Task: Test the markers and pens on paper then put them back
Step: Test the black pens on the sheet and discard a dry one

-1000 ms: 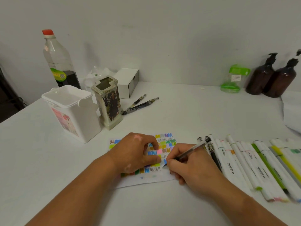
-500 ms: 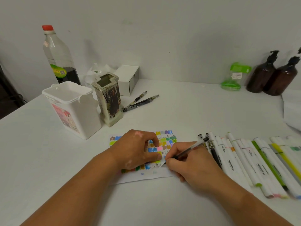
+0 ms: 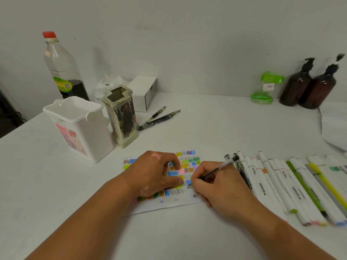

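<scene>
Scribbling with a slim clear-barrelled black gel pen (image 3: 216, 170), my right hand (image 3: 223, 186) grips it low on the barrel between thumb and curled fingers (image 3: 197, 182). The tip is down on the small white sheet of paper (image 3: 169, 205) and the capped end tilts up toward the right. The sheet lies flat on the white tabletop (image 3: 206, 132) right in front of me. It is crowded with rows of coloured swatches and zigzags in blue, green, yellow, pink and brown, and a thin black squiggle runs along the lowest row to the pen tip. My left hand (image 3: 155, 173) grips nothing: its bent fingertips and thumb press the sheet down on the left half. Just right of my writing hand is a row of white-bodied markers with coloured caps (image 3: 281, 184), lying side by side, with a couple of dark pens at the row's left edge.

Compared with a second ago, both hands have kept their places: the left still pins the sheet and the right still holds the same pen at the same corner of the swatches. The black squiggle may have grown slightly, though the earlier views are too coarse for me to be sure.
</scene>
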`<action>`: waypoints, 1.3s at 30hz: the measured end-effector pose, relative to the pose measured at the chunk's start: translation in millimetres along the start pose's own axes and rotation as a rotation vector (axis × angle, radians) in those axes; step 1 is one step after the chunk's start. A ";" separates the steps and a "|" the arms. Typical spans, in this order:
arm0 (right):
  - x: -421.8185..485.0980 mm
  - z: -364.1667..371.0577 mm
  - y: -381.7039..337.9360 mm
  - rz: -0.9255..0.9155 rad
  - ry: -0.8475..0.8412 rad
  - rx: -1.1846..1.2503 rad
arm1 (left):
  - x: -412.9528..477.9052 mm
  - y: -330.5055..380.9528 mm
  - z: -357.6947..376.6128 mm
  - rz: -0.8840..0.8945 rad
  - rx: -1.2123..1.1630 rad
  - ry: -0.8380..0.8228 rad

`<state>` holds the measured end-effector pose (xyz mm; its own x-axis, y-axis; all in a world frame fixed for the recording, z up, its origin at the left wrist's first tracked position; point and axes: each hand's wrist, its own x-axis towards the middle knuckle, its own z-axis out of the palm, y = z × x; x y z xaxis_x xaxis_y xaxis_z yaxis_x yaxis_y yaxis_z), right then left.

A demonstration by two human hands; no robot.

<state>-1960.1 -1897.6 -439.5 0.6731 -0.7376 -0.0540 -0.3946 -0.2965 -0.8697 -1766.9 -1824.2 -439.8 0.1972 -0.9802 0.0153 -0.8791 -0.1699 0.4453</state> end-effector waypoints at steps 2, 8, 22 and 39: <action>0.8 0.0 -0.1 0.002 0.004 -0.012 | 0.1 0.9 -0.4 -0.003 -0.002 -0.005; -0.2 -1.6 -0.8 -0.025 0.062 -0.108 | 0.2 -0.4 0.6 -0.016 0.001 -0.026; 3.8 -24.3 -4.2 -0.118 0.242 0.427 | 2.0 -0.7 -1.4 -0.079 -0.346 0.224; 4.5 -25.3 -4.9 -0.164 0.186 0.648 | -6.1 21.0 -9.2 -0.022 -0.962 0.151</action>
<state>-1971.0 -1914.8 -423.0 0.5507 -0.8232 0.1379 0.1952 -0.0336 -0.9802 -1782.6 -1820.9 -422.3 0.3218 -0.9432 0.0830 -0.1580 0.0329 0.9869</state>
